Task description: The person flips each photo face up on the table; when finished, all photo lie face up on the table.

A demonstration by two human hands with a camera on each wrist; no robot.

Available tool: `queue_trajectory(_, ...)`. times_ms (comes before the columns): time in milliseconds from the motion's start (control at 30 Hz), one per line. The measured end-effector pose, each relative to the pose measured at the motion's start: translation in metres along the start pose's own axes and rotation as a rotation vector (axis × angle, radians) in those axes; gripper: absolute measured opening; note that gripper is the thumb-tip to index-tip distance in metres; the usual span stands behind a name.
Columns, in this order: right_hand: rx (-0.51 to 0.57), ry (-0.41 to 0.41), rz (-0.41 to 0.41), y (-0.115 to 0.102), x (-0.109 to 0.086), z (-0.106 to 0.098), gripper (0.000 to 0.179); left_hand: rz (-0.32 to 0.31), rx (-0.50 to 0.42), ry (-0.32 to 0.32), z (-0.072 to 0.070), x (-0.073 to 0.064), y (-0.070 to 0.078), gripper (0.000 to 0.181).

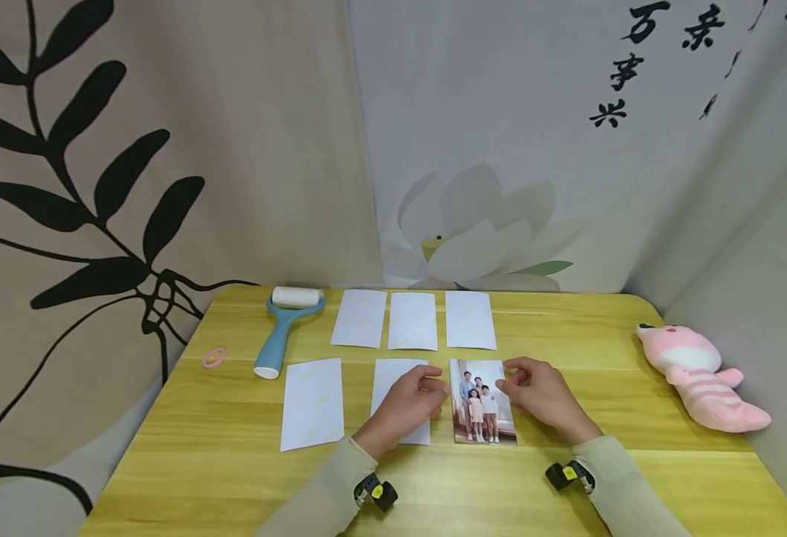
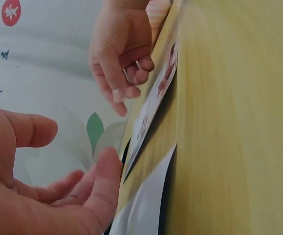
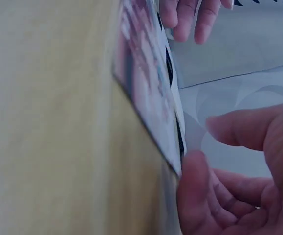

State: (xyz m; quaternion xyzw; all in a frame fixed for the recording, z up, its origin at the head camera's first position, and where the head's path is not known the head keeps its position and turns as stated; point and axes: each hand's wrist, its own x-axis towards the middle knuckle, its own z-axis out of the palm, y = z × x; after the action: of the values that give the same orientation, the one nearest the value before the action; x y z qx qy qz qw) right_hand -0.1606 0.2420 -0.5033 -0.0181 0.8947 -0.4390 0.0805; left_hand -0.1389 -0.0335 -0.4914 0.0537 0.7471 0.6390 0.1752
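Note:
A family photo [image 1: 483, 403] lies face up on the wooden table, showing several people standing together. At its right edge is my right hand [image 1: 542, 388]; in the right wrist view the thumb stands apart from the bent fingers [image 3: 195, 191], with nothing pinched between them. My left hand [image 1: 412, 401] hovers left of the photo, over a white card [image 1: 393, 373] that it partly covers. The left wrist view shows that hand's thumb and fingers [image 2: 104, 191] spread apart and holding nothing. Another white card [image 1: 312, 406] lies farther left.
Behind these lies a row of white cards [image 1: 413, 321]. A blue-handled lint roller [image 1: 279, 339] and a pink ring [image 1: 215, 358] are at the back left. On the right side sits a pink plush toy [image 1: 702, 377]. Curtains hang behind the table [image 1: 185, 462].

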Motion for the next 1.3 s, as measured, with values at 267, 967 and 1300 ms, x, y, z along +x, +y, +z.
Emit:
queue_trajectory(267,-0.111,0.056,-0.100,-0.015,0.010,0.003,0.039,0.053,0.080,0.058,-0.026,-0.006,-0.008,0.039)
queue_trajectory(967,-0.024,-0.064,-0.249,-0.066,0.047,0.044,0.031,0.071,0.438,0.137,-0.078,-0.046,-0.015,0.064)
queue_trajectory(1300,-0.085,-0.151,-0.298,-0.086,0.062,0.069,0.033,0.119,0.646,0.068,-0.073,-0.043,-0.026,0.078)
